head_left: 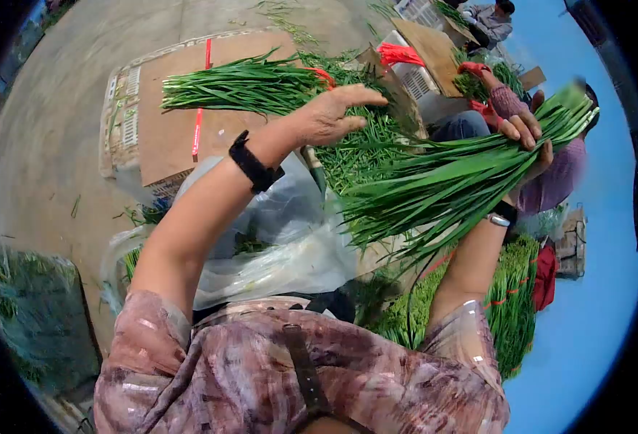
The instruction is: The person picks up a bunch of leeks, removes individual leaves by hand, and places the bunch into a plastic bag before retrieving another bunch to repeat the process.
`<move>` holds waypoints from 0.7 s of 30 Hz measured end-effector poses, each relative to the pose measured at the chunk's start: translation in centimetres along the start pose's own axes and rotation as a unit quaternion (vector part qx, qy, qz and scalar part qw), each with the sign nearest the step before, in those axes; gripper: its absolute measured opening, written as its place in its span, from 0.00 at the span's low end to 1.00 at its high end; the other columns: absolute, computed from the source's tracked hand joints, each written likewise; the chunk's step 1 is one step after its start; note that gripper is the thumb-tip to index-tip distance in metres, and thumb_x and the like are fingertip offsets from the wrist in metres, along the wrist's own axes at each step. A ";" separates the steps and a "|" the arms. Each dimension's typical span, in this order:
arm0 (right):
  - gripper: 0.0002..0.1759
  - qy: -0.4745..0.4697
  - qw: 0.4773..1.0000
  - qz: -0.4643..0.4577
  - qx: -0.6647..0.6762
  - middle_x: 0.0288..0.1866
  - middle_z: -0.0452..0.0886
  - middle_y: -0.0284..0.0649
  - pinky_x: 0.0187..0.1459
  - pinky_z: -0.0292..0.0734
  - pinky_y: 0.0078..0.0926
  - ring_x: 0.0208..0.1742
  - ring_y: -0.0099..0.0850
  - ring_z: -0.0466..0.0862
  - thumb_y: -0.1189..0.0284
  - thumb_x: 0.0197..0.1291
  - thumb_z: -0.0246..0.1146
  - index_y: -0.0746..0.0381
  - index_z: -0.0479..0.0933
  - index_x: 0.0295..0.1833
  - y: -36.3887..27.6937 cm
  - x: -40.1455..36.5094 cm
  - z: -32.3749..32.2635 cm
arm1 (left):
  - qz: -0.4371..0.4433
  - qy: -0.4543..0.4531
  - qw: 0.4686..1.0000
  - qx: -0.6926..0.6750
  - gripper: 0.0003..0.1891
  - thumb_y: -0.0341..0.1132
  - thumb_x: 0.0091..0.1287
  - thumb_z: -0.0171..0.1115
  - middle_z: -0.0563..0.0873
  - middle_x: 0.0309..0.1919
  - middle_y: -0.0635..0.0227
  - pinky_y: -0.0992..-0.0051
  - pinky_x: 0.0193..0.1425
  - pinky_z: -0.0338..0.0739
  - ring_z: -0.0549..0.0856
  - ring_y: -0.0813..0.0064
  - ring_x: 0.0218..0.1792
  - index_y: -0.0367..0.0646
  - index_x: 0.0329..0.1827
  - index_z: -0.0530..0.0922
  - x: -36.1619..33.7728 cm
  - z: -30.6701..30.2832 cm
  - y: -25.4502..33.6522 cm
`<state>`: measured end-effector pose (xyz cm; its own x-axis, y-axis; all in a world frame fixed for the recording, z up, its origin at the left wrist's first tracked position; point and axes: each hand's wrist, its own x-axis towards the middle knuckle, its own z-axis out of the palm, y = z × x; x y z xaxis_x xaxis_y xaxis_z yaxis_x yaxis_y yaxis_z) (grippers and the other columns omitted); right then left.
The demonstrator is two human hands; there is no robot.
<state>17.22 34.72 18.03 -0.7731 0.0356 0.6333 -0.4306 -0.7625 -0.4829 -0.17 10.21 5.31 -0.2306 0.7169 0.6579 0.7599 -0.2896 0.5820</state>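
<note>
My right hand (525, 141) is wrapped round a large bunch of garlic chives (434, 177), raised at the right. The pale stem ends point up and right, and the long green leaves fan out to the left. My left hand (340, 114) is in the air with its fingers stretched apart, holding nothing. Beside it, another bunch of garlic chives (239, 85) lies on a brown board (163, 141), across a red strip (197, 136). A red band (324, 77) shows at the leafy end of that bunch, partly behind my left hand.
The board rests on a white plastic crate (109, 134). Loose green leaves (362, 155) lie heaped beyond my hands. Clear plastic sheeting (283, 253) covers my lap. A co-worker in a purple sleeve (507, 103) and red gloves sits close behind my right hand. Banded chives (514, 289) stand at lower right.
</note>
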 end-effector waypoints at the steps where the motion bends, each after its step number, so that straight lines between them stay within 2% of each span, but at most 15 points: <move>1: 0.36 -0.014 1.000 0.005 0.008 0.34 0.67 0.31 0.46 0.64 0.23 0.35 0.21 0.73 0.73 0.54 0.60 0.67 0.52 0.66 0.2 -0.4 0.3 | -0.050 -0.059 0.996 -0.047 0.23 0.33 0.62 0.55 0.77 0.56 0.53 0.67 0.65 0.65 0.74 0.58 0.59 0.42 0.62 0.70 -0.3 0.7 -0.3; 3: 0.30 -0.043 0.999 0.017 0.024 0.33 0.68 0.30 0.46 0.64 0.21 0.35 0.20 0.73 0.71 0.53 0.61 0.65 0.55 0.59 0.5 -1.2 1.0 | -0.146 -0.176 0.964 -0.136 0.23 0.37 0.65 0.53 0.76 0.57 0.54 0.68 0.65 0.65 0.74 0.60 0.59 0.42 0.63 0.69 -1.2 2.1 -0.4; 4: 0.22 -0.043 0.998 0.030 0.035 0.31 0.69 0.29 0.47 0.64 0.20 0.35 0.19 0.73 0.69 0.51 0.63 0.60 0.61 0.48 -0.2 -1.9 0.9 | -0.167 -0.181 0.961 -0.126 0.23 0.43 0.69 0.48 0.77 0.57 0.56 0.69 0.62 0.67 0.75 0.64 0.58 0.39 0.63 0.69 -1.9 2.9 -0.1; 7: 0.23 -0.088 0.994 0.058 0.037 0.31 0.70 0.29 0.48 0.65 0.19 0.36 0.19 0.73 0.70 0.50 0.64 0.61 0.60 0.48 -1.0 -3.0 1.2 | -0.249 -0.221 0.925 -0.182 0.24 0.46 0.70 0.48 0.78 0.55 0.55 0.70 0.62 0.67 0.76 0.65 0.56 0.37 0.61 0.71 -3.2 3.1 0.6; 8: 0.32 -0.116 0.992 0.047 0.022 0.34 0.70 0.30 0.48 0.65 0.20 0.35 0.20 0.74 0.73 0.51 0.62 0.65 0.54 0.59 -1.7 -3.3 0.5 | -0.192 -0.158 0.953 -0.174 0.23 0.47 0.70 0.49 0.82 0.43 0.60 0.72 0.51 0.72 0.80 0.71 0.43 0.37 0.56 0.75 -4.4 3.9 -0.6; 10: 0.36 -0.108 0.994 -0.002 -0.016 0.38 0.69 0.32 0.50 0.66 0.21 0.38 0.22 0.74 0.73 0.52 0.61 0.69 0.55 0.66 -2.4 -4.6 0.7 | -0.284 -0.188 0.906 -0.252 0.21 0.47 0.70 0.51 0.80 0.33 0.66 0.76 0.42 0.72 0.78 0.76 0.34 0.37 0.52 0.77 -4.6 3.2 0.0; 11: 0.31 -0.083 0.997 -0.002 -0.006 0.38 0.69 0.32 0.50 0.65 0.22 0.39 0.22 0.74 0.73 0.51 0.62 0.67 0.59 0.59 -3.0 -5.2 0.5 | -0.329 -0.201 0.876 -0.290 0.20 0.46 0.70 0.51 0.79 0.28 0.68 0.77 0.37 0.71 0.77 0.78 0.30 0.37 0.50 0.78 -4.4 2.6 0.5; 12: 0.25 -0.060 0.998 -0.003 0.005 0.38 0.68 0.32 0.51 0.63 0.23 0.39 0.23 0.73 0.72 0.50 0.63 0.65 0.62 0.53 -3.7 -6.0 -0.1 | -0.342 -0.154 0.878 -0.297 0.16 0.43 0.68 0.54 0.72 0.19 0.77 0.82 0.25 0.62 0.69 0.84 0.22 0.37 0.43 0.80 -4.7 2.3 1.5; 13: 0.20 -0.039 0.999 -0.007 0.015 0.38 0.68 0.32 0.51 0.62 0.24 0.40 0.23 0.72 0.71 0.49 0.64 0.63 0.66 0.46 -4.2 -6.8 -0.5 | -0.341 -0.158 0.861 -0.344 0.15 0.42 0.68 0.55 0.72 0.18 0.77 0.82 0.24 0.61 0.68 0.84 0.20 0.37 0.41 0.80 -5.1 2.0 1.4; 15: 0.20 -0.004 0.998 -0.044 0.038 0.40 0.66 0.32 0.53 0.61 0.28 0.45 0.24 0.70 0.70 0.48 0.64 0.61 0.64 0.45 -4.5 -8.0 -1.0 | -0.338 -0.165 0.816 -0.439 0.14 0.41 0.67 0.57 0.71 0.16 0.77 0.82 0.22 0.59 0.67 0.85 0.18 0.37 0.39 0.81 -6.1 1.5 0.8; 17: 0.24 0.029 0.996 -0.084 -0.018 0.43 0.65 0.33 0.57 0.60 0.30 0.48 0.26 0.68 0.71 0.48 0.63 0.62 0.63 0.51 -4.7 -8.8 -1.1 | -0.348 -0.107 0.807 -0.466 0.12 0.38 0.65 0.58 0.66 0.12 0.79 0.82 0.18 0.54 0.62 0.86 0.14 0.36 0.35 0.80 -7.2 1.9 1.7; 19: 0.33 0.013 0.992 -0.120 -0.032 0.51 0.65 0.36 0.64 0.56 0.35 0.53 0.30 0.68 0.72 0.48 0.61 0.61 0.59 0.62 -4.9 -9.5 -2.0 | -0.358 -0.074 0.777 -0.512 0.12 0.38 0.65 0.59 0.64 0.12 0.80 0.82 0.18 0.52 0.60 0.87 0.13 0.35 0.34 0.80 -7.9 2.1 2.1; 20: 0.32 0.042 0.990 -0.133 -0.032 0.52 0.65 0.36 0.64 0.56 0.36 0.54 0.30 0.68 0.71 0.48 0.61 0.61 0.60 0.61 -5.2 -10.2 -2.6 | -0.382 -0.056 0.750 -0.537 0.12 0.38 0.63 0.60 0.62 0.12 0.81 0.82 0.17 0.50 0.58 0.87 0.12 0.35 0.31 0.78 -8.0 1.9 2.4; 21: 0.31 0.070 0.986 -0.144 -0.033 0.52 0.65 0.37 0.65 0.56 0.37 0.56 0.31 0.69 0.71 0.48 0.60 0.61 0.61 0.60 -5.6 -10.8 -3.2 | -0.394 -0.035 0.754 -0.525 0.12 0.38 0.63 0.60 0.62 0.12 0.81 0.83 0.17 0.49 0.58 0.88 0.12 0.36 0.30 0.77 -8.2 1.8 2.8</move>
<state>26.47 40.64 12.00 -0.6681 0.3372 0.6632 -0.6686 -0.6633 -0.3362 4.94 4.66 0.65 -0.2989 0.9496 -0.0946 -0.5048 -0.0732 0.8602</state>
